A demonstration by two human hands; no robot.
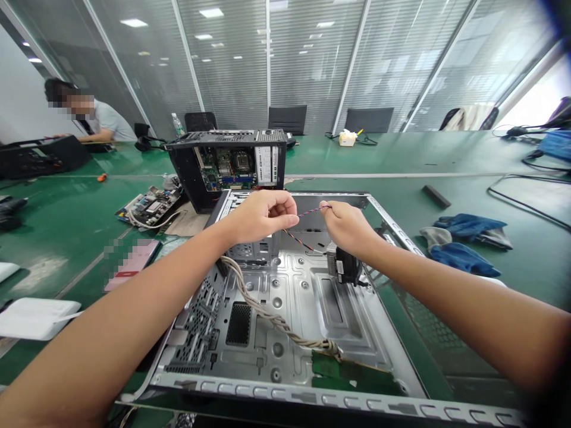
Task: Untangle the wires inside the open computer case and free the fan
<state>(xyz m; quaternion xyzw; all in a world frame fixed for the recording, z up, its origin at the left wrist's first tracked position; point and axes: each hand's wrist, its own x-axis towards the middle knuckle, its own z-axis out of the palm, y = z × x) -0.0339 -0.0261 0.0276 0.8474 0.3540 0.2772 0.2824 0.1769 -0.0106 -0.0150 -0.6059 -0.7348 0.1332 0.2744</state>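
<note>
Both my hands hover over an open, mostly empty computer case [397, 229] lying flat on the green table. My left hand [261, 215] is closed in a pinch on a thin twisted multicoloured wire [312, 210]. My right hand [345, 227] pinches the same wire a little to the right. The wire runs down to a small black fan with a heatsink [342, 266] that hangs just under my right wrist. A braided beige cable [267, 312] lies across the case floor to a green circuit board [352, 374] near the front edge.
A second open black computer case [232, 166] stands behind, with a loose motherboard [149, 206] to its left. Blue gloves [466, 241] lie to the right, white boxes [35, 317] at far left. Another person [87, 116] sits at back left. Black cables [526, 202] trail at right.
</note>
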